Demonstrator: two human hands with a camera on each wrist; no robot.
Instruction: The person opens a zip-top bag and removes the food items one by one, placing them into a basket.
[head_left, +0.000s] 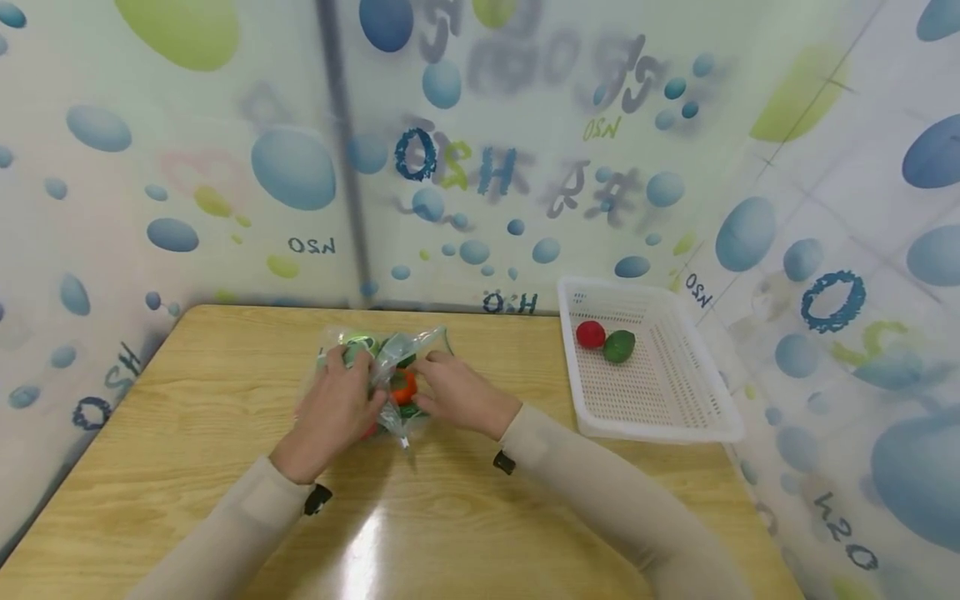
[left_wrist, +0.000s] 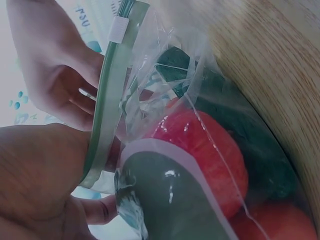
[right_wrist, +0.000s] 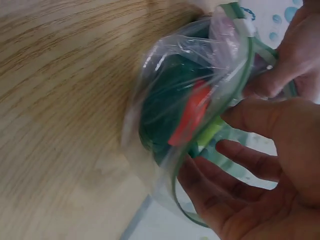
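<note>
A clear zip bag (head_left: 411,343) with a green zip edge and a white slider lies on the table with its mouth apart. Inside it are red tomato-like vegetables (left_wrist: 212,160) and a dark green vegetable (right_wrist: 167,112), partly hidden by glare and the printed label. My left hand (head_left: 341,407) grips the bag's mouth from the left, thumb against the zip edge. Opposite it, my right hand (head_left: 463,398) holds the other side of the mouth, its fingers bent at the rim. An orange-red vegetable (head_left: 402,386) shows between the hands.
To the right stands a white perforated basket (head_left: 660,400) containing a red round item (head_left: 590,335) and a dark green one (head_left: 619,347). The wooden table (head_left: 465,517) meets a patterned wall (head_left: 480,225) behind and at the right.
</note>
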